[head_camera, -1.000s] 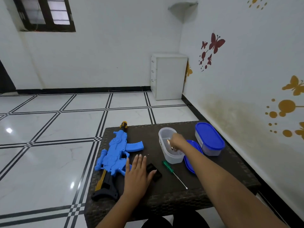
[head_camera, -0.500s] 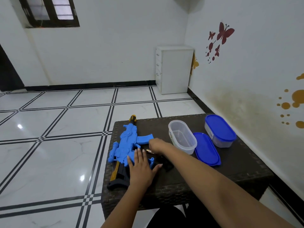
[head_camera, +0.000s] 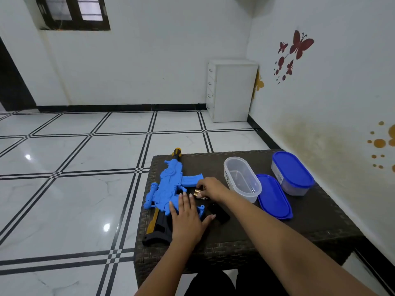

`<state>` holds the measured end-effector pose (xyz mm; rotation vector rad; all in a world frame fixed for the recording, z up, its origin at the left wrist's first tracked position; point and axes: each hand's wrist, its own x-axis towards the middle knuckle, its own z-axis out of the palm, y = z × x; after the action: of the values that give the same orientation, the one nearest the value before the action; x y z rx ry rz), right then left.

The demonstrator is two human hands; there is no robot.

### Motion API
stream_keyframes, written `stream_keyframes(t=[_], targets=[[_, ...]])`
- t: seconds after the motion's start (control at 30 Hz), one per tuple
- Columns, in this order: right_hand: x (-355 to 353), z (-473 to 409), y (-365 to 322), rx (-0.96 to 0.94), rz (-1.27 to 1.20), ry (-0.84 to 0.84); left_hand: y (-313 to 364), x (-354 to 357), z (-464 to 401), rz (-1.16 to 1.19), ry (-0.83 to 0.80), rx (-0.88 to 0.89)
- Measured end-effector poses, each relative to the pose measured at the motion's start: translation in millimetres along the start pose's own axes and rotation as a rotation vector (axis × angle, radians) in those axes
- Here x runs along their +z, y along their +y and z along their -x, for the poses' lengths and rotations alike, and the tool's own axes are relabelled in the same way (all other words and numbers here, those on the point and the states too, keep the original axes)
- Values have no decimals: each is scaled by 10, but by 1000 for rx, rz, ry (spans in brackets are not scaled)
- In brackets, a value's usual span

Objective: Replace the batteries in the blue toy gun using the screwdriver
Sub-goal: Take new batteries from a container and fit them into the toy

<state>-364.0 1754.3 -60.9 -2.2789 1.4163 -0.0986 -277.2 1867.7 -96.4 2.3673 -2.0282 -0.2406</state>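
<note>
The blue toy gun (head_camera: 167,186) lies lengthwise on the left side of the dark woven table (head_camera: 267,236), muzzle pointing away from me. My left hand (head_camera: 188,218) rests flat on its grip end, fingers spread. My right hand (head_camera: 210,188) is closed on gold-tipped batteries (head_camera: 197,192) just right of the gun's body, beside the magazine. A small black cover piece (head_camera: 219,212) lies on the table under my right forearm. The screwdriver is hidden from view.
An open clear oval container (head_camera: 242,178) stands right of my right hand, its blue lid (head_camera: 274,197) flat beside it. A second container with a blue lid (head_camera: 291,173) sits at the far right. A white drawer unit (head_camera: 232,89) stands in the room's corner.
My right hand came out of the clear container and moved left to the gun with batteries in it. My left hand stayed on the gun. The camera shifted left.
</note>
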Motion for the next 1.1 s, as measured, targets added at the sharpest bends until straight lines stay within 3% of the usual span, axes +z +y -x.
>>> stream_keyframes(t=[0.17,0.37,0.47,0.53,0.6,0.63,0.7,0.8,1.0,1.1], targets=[[50,46,56,56,-67,96,-3,-12,31,-7,5,-10],[-94,292,33,-11,-92,137,9,-38,33,-9,-21,-34],[-280,619,93,-17,-246,413,-8,-63,26,-3,-40,-29],[-411,861,298,82,-315,658,-11,-105,35,15,-46,-27],[-457,1063,617,246,-301,755,11,-136,43,33,-44,-23],[-447,1116,776,335,-234,687,28,-150,44,40,-34,-20],[-344,1157,1026,492,-57,391,103,-177,29,58,-18,-8],[-188,1195,1186,605,43,67,282,-234,-18,80,19,40],[-282,1137,1190,471,262,81,520,-275,-95,127,-4,126],[-522,1170,1163,456,258,368,578,-297,-146,205,-23,154]])
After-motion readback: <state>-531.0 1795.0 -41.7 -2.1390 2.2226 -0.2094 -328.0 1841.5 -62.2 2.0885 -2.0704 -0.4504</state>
